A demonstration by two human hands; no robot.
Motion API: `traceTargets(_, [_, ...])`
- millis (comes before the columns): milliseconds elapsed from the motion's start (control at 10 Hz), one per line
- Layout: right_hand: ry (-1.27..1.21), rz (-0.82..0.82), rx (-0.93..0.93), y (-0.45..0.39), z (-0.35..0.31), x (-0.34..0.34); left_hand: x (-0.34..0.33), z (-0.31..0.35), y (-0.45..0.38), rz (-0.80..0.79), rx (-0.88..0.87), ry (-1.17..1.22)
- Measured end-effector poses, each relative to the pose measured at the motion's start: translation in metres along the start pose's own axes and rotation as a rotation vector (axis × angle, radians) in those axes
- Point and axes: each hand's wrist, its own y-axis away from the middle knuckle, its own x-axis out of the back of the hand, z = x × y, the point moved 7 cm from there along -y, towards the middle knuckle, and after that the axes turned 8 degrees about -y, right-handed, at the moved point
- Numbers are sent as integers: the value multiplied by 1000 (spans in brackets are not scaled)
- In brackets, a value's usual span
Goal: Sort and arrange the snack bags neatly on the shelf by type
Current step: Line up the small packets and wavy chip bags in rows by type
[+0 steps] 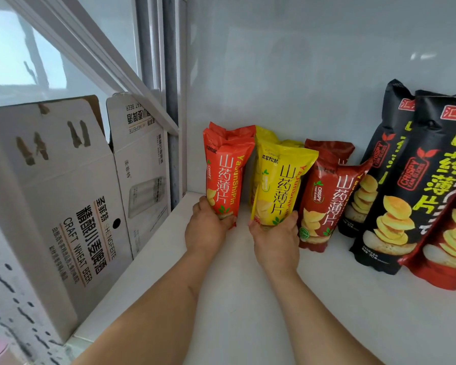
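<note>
On the white shelf (248, 299) snack bags stand in a row against the back wall. My left hand (206, 229) grips the bottom of an orange bag (225, 169) at the left end, with another orange bag behind it. My right hand (275, 239) grips the bottom of a yellow bag (279, 180), and a second yellow bag stands behind that. To their right lean dark red bags (327, 196), then tall black bags (395, 180) and a red-bottomed bag (448, 259) at the far right.
The shelf's left side wall (182, 127) stands just left of the orange bag. Beyond it, white beer cartons (71, 206) stand on a lower level beside a window. The front part of the shelf is bare.
</note>
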Motion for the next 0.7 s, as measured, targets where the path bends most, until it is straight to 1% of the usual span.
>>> traceTargets(100, [29, 25, -53, -6, 8, -3, 1, -1, 0, -1, -8, 2])
traceTargets(300, [118, 26, -36, -8, 13, -11, -2, -5, -3, 3, -11, 23])
traceTargets(500, [88, 8, -45, -5, 12, -9, -1, -4, -1, 6, -6, 12])
traceTargets(600, [63, -18, -46, 0, 12, -5, -5, -6, 0, -40, 20, 7])
traceTargets(700, [68, -44, -9, 13, 6, 6, 4, -2, 9, -54, 46, -38])
